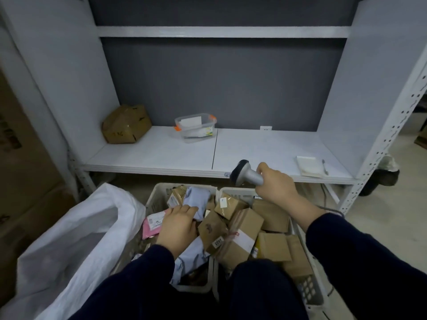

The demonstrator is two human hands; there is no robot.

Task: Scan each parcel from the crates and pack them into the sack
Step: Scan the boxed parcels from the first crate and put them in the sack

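Note:
Two pale plastic crates stand side by side on the floor below me. The left crate [154, 199] holds soft mailers, among them a pale blue one [198, 197] and a pink one [150, 226]. The right crate [307, 287] is full of brown cardboard parcels [245, 234]. My left hand [178, 225] reaches into the left crate, fingers resting on the pale blue mailer. My right hand [277, 187] grips the handle of a grey barcode scanner [245, 172], head pointing left, above the right crate. A white woven sack [76, 227] gapes open at the left.
A white metal shelf [161, 155] runs across in front, bearing a dented cardboard box [126, 124], a clear tub with orange clips [195, 124], and a notepad [308, 166] with a pen [324, 166]. Large cartons [20, 169] stand at far left.

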